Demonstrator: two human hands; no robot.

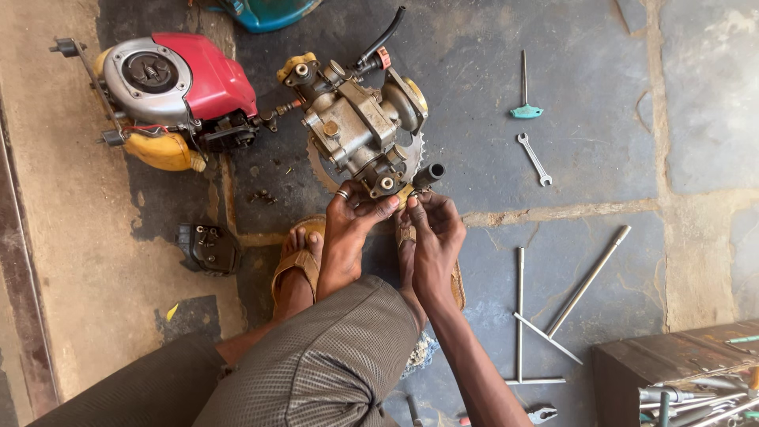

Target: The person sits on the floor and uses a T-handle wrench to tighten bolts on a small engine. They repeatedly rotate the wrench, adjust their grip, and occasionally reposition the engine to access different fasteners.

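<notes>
A grey metal pump body point(360, 126) with yellow caps and a black hose stands on the stone floor over a toothed disc point(417, 154). My left hand point(352, 225), with a ring on one finger, grips its lower edge. My right hand point(433, 229) pinches a short black tube fitting point(428, 175) at the pump's lower right corner. Both hands work close together just above my sandalled feet point(300, 257).
A small engine point(170, 87) with a red cover and yellow tank lies at the left. A black part point(207, 247) lies below it. A T-handle key point(525, 99), a spanner point(535, 160), long rods point(585, 281) and a toolbox point(688, 375) lie at the right.
</notes>
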